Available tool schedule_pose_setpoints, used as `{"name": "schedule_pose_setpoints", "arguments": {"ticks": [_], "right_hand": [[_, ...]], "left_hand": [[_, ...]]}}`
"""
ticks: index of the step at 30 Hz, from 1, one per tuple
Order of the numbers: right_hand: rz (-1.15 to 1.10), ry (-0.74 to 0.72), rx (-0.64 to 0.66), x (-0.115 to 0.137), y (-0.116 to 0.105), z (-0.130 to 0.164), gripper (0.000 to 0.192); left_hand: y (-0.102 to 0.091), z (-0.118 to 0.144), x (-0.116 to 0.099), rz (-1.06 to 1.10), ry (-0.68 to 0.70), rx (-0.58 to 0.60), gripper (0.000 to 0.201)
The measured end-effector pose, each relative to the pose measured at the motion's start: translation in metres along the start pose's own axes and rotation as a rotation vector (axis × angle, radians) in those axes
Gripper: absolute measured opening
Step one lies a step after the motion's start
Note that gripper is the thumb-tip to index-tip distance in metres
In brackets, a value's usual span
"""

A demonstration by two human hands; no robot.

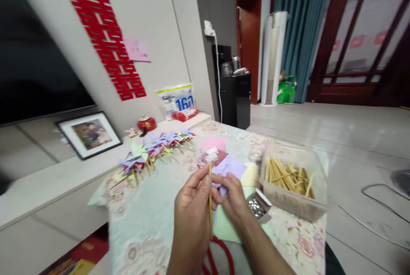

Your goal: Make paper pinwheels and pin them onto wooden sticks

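Around the hands on the table (153, 223) lie a clear tub of sticks (293, 181), a small box of pins (258, 207), paper sheets (235, 166) and a pinwheel row (153, 149). Left hand (192, 206) pinches a wooden stick (210, 206), upright, long axis vertical; right hand (232, 200) grips purple paper (223, 189) beside its top.

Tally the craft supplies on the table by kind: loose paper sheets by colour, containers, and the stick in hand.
Pink paper sheets: 1
Purple paper sheets: 1
Yellow paper sheets: 1
Clear tub of sticks: 1
Small box of pins: 1
Stick held in the left hand: 1
Total: 6
The finished pinwheels are too blurred to count.
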State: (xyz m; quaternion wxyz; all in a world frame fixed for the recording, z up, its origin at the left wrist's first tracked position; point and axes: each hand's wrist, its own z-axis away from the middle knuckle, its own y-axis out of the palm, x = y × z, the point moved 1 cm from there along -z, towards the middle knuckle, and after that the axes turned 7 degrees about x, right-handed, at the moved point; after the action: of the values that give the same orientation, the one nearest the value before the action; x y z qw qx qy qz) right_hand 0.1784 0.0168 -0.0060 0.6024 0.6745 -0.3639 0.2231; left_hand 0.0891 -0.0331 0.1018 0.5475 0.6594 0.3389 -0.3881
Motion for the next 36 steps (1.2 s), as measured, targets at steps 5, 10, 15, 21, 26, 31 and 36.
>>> {"name": "schedule_pose_setpoints", "arguments": {"ticks": [5,10,15,21,26,31,36], "right_hand": [[-0.272,0.03,-0.161,0.016,-0.005,-0.005,0.025],[-0.263,0.084,-0.039,0.028,0.003,0.002,0.024],[-0.189,0.135,0.09,0.027,0.012,0.01,0.031],[-0.005,0.126,0.324,0.023,0.015,0.019,0.022],[0.166,0.052,0.515,0.024,0.019,0.023,0.014],[0.328,-0.031,0.596,0.026,0.02,0.021,0.007],[0.54,-0.196,0.608,0.033,0.025,0.022,0.005]], "left_hand": [[-0.046,-0.003,0.021,0.113,-0.06,-0.105,0.047],[-0.066,-0.002,0.034,0.155,-0.099,-0.179,0.04],[-0.075,-0.004,0.034,0.138,-0.101,-0.226,0.035],[-0.078,-0.007,0.038,0.146,-0.126,-0.256,0.037],[-0.08,-0.003,0.041,0.108,-0.113,-0.22,0.033],[-0.081,-0.002,0.042,0.084,-0.113,-0.189,0.034],[-0.084,-0.001,0.042,-0.05,0.055,-0.109,0.02]]}}
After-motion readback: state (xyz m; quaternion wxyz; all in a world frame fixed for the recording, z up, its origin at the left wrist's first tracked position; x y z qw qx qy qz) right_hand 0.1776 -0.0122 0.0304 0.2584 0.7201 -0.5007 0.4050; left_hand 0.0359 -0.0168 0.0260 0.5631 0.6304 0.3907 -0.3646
